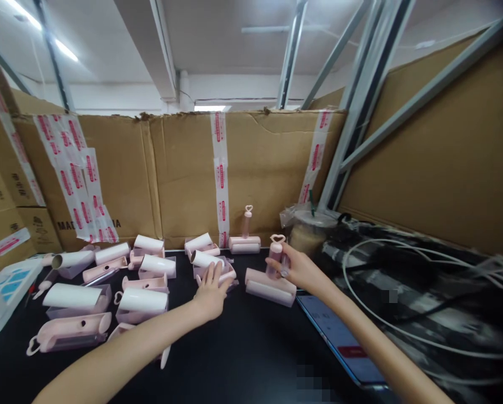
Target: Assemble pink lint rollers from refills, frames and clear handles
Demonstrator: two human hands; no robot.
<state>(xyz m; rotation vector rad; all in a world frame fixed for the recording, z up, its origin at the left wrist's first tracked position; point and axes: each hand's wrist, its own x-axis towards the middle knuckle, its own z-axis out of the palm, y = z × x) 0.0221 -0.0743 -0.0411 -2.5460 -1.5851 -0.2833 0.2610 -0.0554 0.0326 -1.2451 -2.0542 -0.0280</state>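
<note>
My right hand (290,264) is closed around the handle of a pink lint roller (270,286). That roller stands upright, its heart-shaped loop on top and its wide head down at the black table. My left hand (211,294) reaches over a disassembled set, fingers stretched out over a pink holder piece (226,275) and close to a white paper roll (207,260). Whether the fingertips grip anything there is partly hidden. Behind, against the cardboard, stands another assembled pink lint roller (245,242).
Several white rolls (72,296), clear covers and pink holders (74,331) lie at left. A phone (339,336) lies under my right forearm. A lidded drink cup (309,230) and tangled cables (402,292) are at right. A cardboard wall (184,179) closes the back.
</note>
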